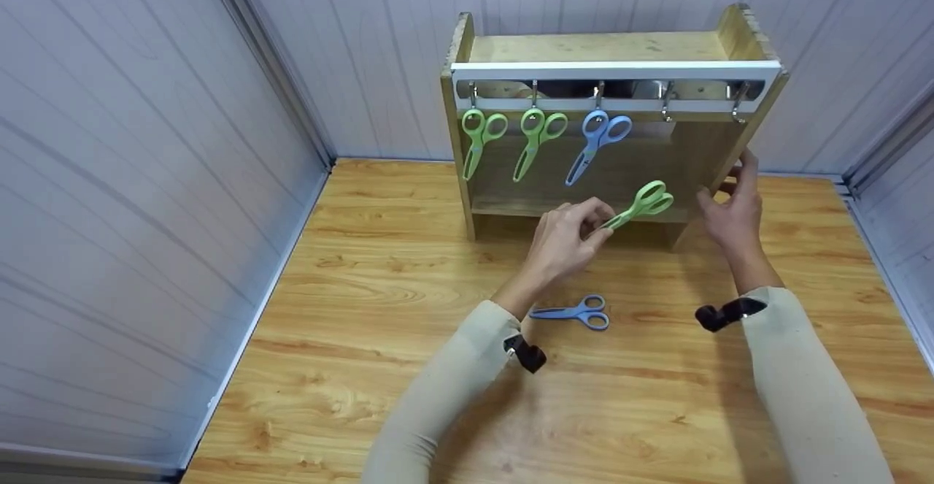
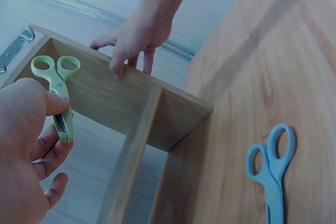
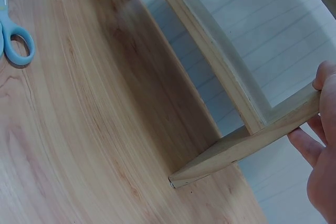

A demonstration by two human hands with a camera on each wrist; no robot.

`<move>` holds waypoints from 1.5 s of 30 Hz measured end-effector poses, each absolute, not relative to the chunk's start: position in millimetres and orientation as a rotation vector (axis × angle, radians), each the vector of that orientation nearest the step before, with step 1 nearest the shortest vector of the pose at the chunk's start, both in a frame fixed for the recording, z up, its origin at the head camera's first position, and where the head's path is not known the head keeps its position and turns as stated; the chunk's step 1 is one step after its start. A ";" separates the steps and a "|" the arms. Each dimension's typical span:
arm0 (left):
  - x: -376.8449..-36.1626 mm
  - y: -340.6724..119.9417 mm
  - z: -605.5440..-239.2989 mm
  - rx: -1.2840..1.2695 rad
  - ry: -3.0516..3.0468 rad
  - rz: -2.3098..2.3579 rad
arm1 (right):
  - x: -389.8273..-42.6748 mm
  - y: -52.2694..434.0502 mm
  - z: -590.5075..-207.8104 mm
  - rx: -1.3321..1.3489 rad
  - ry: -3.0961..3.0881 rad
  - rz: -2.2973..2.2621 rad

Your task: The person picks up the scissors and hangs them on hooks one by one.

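Observation:
My left hand (image 1: 565,239) pinches green scissors (image 1: 649,199) by the blade end, handle loops pointing up and right, in front of the wooden shelf (image 1: 584,212). In the left wrist view, the thumb and fingers hold these green scissors (image 2: 59,85) near the blades. At the shelf's right side panel, my right hand (image 1: 737,214) grips the board, thumb at the front edge and fingers round the outside. Two green scissors (image 1: 538,133) and one pair of blue scissors (image 1: 597,137) hang by their loops from hooks on the white rail (image 1: 613,68). The two rightmost hooks (image 1: 665,104) carry nothing.
Another pair of blue scissors (image 1: 576,314) lies on the wood-grain tabletop (image 1: 350,367), below the left wrist. Pale panelled walls (image 1: 146,141) stand to the left, behind and to the right. Each sleeve carries a small black wrist camera (image 1: 527,354).

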State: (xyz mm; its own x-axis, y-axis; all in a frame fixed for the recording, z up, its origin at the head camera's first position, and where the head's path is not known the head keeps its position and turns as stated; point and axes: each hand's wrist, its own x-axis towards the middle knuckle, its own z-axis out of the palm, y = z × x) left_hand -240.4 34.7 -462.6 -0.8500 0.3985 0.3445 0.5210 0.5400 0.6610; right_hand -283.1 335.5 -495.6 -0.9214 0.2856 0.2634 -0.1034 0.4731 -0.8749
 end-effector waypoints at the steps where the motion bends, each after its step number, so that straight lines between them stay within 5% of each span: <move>1: -240.4 35.3 -461.3 -0.786 -2.620 -1.201 | -283.0 335.6 -495.4 -0.155 -2.354 1.435; 45: -255.4 56.1 -427.0 -0.720 -2.493 -1.418 | -282.9 335.5 -496.2 -0.151 -2.355 1.422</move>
State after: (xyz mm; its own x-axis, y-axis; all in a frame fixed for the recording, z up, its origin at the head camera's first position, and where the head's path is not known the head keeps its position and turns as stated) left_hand -255.4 56.1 -427.0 -0.8655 0.3188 0.3863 0.4950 0.4266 0.7569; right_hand -282.9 335.5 -496.2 -0.9205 0.2846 0.2677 -0.1043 0.4813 -0.8704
